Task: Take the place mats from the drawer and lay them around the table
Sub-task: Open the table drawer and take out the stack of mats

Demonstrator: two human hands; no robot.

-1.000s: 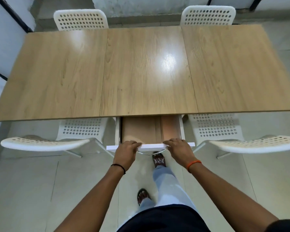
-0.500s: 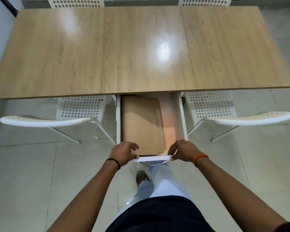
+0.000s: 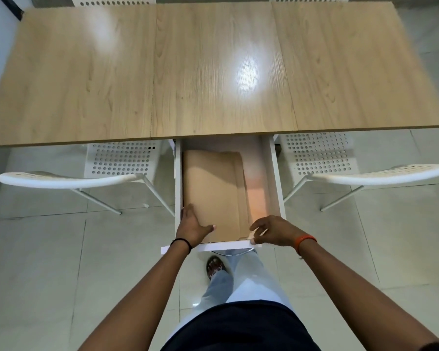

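In the open drawer (image 3: 273,173), place mats (image 3: 213,193) lengthwise, front to back.

Bare forearms, two wristbands, dark top, pale trousers

The left hand (image 3: 192,228) has a thin black band (image 3: 181,242) round its wrist; the right hand (image 3: 273,231) has a broader orange band (image 3: 305,241) with a short loose end hanging from it. Both arms are bare, sleeves out of frame. A dark navy top (image 3: 238,328) hangs over light blue-grey trousers (image 3: 249,282), with an open sandal (image 3: 214,268) on the one foot showing.

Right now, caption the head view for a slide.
Left hand reaches onto place mats in the open drawer; right hand holds its front.
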